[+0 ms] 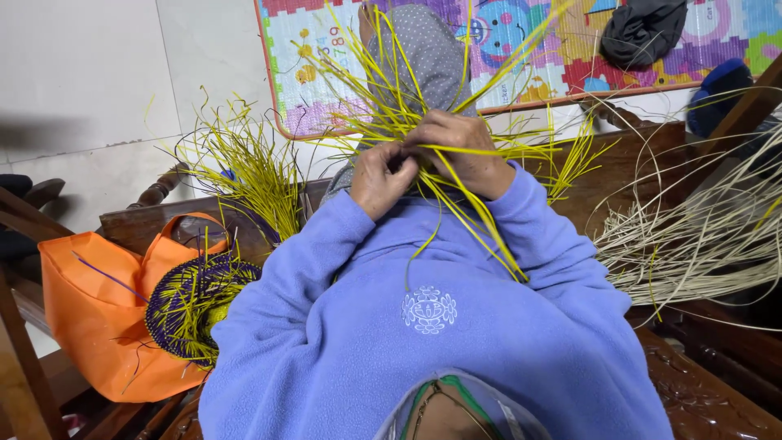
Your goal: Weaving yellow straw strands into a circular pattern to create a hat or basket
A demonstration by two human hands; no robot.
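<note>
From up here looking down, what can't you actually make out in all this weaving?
- Head view: the left hand and right hand cover the spot where the yellow strands meet.
- The purple woven piece is partly behind the blue sleeve.
- The pale strands run off the right edge.

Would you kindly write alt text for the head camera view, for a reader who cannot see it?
Seen from above, a person in a blue fleece top works both hands, left hand and right hand, among long yellow plant strips. An orange cloth bag with a purple and yellow woven piece lies at the left side, pale straw strands at the right.
</note>
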